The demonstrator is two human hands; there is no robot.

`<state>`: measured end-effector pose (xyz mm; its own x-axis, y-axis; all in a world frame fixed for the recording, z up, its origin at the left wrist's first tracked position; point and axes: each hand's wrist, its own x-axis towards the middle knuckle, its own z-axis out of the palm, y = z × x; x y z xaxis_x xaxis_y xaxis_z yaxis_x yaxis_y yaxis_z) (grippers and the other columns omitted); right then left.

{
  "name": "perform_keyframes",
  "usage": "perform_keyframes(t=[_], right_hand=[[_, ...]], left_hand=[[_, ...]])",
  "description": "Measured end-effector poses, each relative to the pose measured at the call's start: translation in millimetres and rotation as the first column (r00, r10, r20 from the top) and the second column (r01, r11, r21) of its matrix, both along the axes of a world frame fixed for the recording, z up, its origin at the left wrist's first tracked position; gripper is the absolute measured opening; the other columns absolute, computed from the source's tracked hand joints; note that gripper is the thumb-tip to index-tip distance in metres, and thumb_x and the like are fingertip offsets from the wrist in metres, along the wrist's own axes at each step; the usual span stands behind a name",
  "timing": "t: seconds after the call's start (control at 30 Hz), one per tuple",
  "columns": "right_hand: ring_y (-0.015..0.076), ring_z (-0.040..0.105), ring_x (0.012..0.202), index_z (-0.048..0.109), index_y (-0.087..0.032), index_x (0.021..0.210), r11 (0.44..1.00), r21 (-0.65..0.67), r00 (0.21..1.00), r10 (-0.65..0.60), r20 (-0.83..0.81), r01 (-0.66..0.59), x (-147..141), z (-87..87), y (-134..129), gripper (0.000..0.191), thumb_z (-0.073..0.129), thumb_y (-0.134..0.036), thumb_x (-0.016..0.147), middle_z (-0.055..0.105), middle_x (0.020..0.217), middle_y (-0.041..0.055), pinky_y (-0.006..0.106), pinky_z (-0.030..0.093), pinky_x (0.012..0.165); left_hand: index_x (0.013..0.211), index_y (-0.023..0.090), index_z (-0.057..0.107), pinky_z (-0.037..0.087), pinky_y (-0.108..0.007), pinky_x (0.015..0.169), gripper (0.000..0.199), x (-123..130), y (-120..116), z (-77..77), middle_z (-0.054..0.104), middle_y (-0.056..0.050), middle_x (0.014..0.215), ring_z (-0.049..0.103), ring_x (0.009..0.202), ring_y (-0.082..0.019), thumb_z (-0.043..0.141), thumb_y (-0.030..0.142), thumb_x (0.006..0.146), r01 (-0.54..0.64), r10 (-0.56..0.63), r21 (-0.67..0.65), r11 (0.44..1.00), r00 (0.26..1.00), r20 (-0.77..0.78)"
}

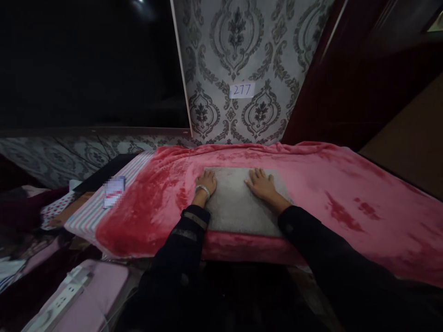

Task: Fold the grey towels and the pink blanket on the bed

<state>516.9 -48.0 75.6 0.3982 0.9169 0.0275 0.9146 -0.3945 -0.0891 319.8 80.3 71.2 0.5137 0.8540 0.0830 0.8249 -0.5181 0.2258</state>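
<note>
A flat grey rectangular piece (238,203), its material hard to make out, lies on a pink and red plush blanket (155,212). My left hand (206,183), with a bracelet at the wrist, rests flat on the piece's far left corner, fingers stretched forward. On its far right part lies my right hand (261,184), palm down with the fingers spread. Neither hand grips anything. Dark sleeves cover both forearms, and the right one hides part of the piece's near right edge.
At the left end sit a striped cloth (90,212) and a blurred card (114,191). A power strip (64,299) rests on a pink stool (107,281) at lower left. A large dark screen (93,64) and a paper marked 277 (242,90) are on the wall.
</note>
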Motion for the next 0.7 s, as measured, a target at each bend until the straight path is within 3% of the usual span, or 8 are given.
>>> perform_keyframes(t=[0.13, 0.27, 0.4, 0.5, 0.6, 0.7], right_hand=[[0.0316, 0.017, 0.155, 0.031, -0.015, 0.161, 0.956, 0.071, 0.958, 0.284, 0.032, -0.286, -56.7, -6.4, -19.1, 0.068, 0.032, -0.051, 0.104, 0.018, 0.168, 0.0158, 0.061, 0.020, 0.120], [0.0298, 0.018, 0.155, 0.031, -0.014, 0.161, 0.940, 0.047, 0.941, 0.339, 0.005, -0.339, -88.4, -19.0, -29.8, 0.067, 0.032, -0.051, 0.104, 0.020, 0.168, 0.0147, 0.059, 0.020, 0.121], [0.0301, 0.019, 0.155, 0.033, -0.013, 0.160, 0.942, 0.086, 0.946, 0.325, -0.003, -0.324, -91.3, -24.4, -31.0, 0.067, 0.032, -0.051, 0.104, 0.021, 0.167, 0.0150, 0.059, 0.020, 0.121], [0.0300, 0.019, 0.155, 0.034, -0.014, 0.160, 0.941, 0.091, 0.945, 0.327, -0.008, -0.325, -89.4, -23.6, -30.9, 0.067, 0.031, -0.051, 0.105, 0.022, 0.167, 0.0148, 0.058, 0.020, 0.122], [0.0302, 0.021, 0.154, 0.035, -0.014, 0.159, 0.942, 0.089, 0.946, 0.323, 0.007, -0.322, -82.2, -24.8, -36.5, 0.067, 0.032, -0.051, 0.104, 0.025, 0.167, 0.0146, 0.056, 0.021, 0.122], [0.0313, 0.022, 0.154, 0.036, -0.014, 0.159, 0.961, 0.082, 0.965, 0.262, 0.031, -0.263, -62.5, -32.4, -54.5, 0.068, 0.031, -0.053, 0.103, 0.026, 0.166, 0.0145, 0.056, 0.022, 0.122]], left_hand=[[0.154, 0.022, 0.043, 0.031, -0.054, 0.122, 0.055, -0.4, 1.6, 8.0, 0.036, -0.007, 0.165, 0.026, 0.155, -0.025, 0.028, 0.031, 0.102, 0.029, -0.029, -0.023, 0.999, 0.999, -0.022], [0.155, 0.020, 0.040, 0.031, -0.056, 0.122, 0.057, -13.0, -12.4, 22.4, 0.031, -0.009, 0.167, 0.024, 0.156, -0.028, 0.035, 0.035, 0.101, 0.043, -0.045, -0.043, 0.998, 0.997, -0.056], [0.158, 0.021, 0.036, 0.019, -0.058, 0.126, 0.059, -41.3, -57.9, 14.1, 0.028, -0.009, 0.168, 0.020, 0.157, -0.026, 0.035, 0.039, 0.102, 0.144, -0.142, 0.023, 0.989, 0.987, -0.073], [0.158, 0.022, 0.035, 0.020, -0.058, 0.125, 0.060, -60.5, -91.0, -3.3, 0.025, -0.011, 0.169, 0.023, 0.156, -0.027, 0.035, 0.043, 0.102, 0.200, -0.193, 0.050, 0.979, 0.974, -0.115], [0.159, 0.021, 0.032, 0.025, -0.054, 0.124, 0.062, -68.3, -104.2, -13.3, 0.022, -0.011, 0.169, 0.021, 0.157, -0.027, 0.036, 0.043, 0.102, 0.170, -0.161, 0.061, 0.984, 0.978, -0.132], [0.160, 0.021, 0.031, 0.027, -0.050, 0.124, 0.062, -68.2, -102.2, -14.8, 0.022, -0.011, 0.170, 0.021, 0.157, -0.026, 0.037, 0.044, 0.102, 0.175, -0.169, 0.045, 0.983, 0.978, -0.121]])
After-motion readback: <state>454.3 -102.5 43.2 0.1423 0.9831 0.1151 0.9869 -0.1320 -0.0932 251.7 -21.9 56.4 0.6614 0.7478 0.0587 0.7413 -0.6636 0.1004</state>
